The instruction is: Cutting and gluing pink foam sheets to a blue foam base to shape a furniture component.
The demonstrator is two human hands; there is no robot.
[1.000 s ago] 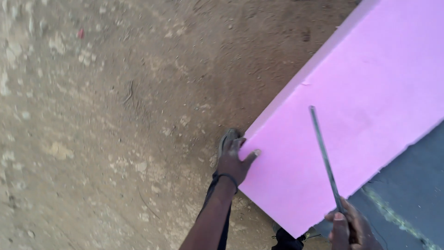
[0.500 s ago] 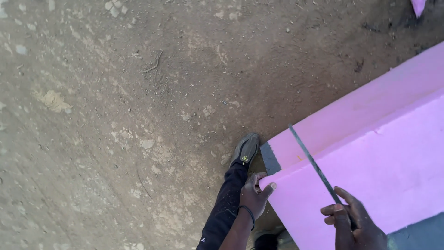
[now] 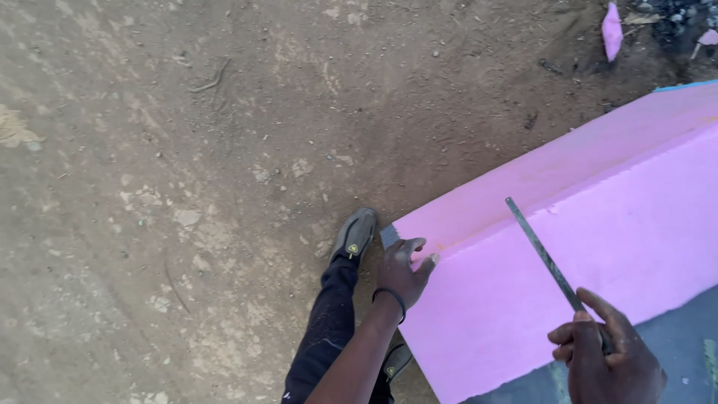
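A thick pink foam board [image 3: 598, 224] lies at an angle across the right half of the view. My left hand [image 3: 404, 269] grips its near-left corner, thumb on the top face. A black band circles that wrist. My right hand [image 3: 606, 355] is closed around the handle of a thin dark saw blade [image 3: 542, 254]. The blade lies over the board's top face and points up and to the left. My shoe [image 3: 355, 233] and dark trouser leg stand just left of the corner.
Bare brown dirt ground with small stones and twigs fills the left and top. A small pink foam scrap [image 3: 612, 30] lies at the top right. A grey surface [image 3: 673, 344] shows under the board at the lower right.
The view has swung, so the board now sits lower and more to the right. My left hand stays on the corner. The blade has shifted right over the board's top.
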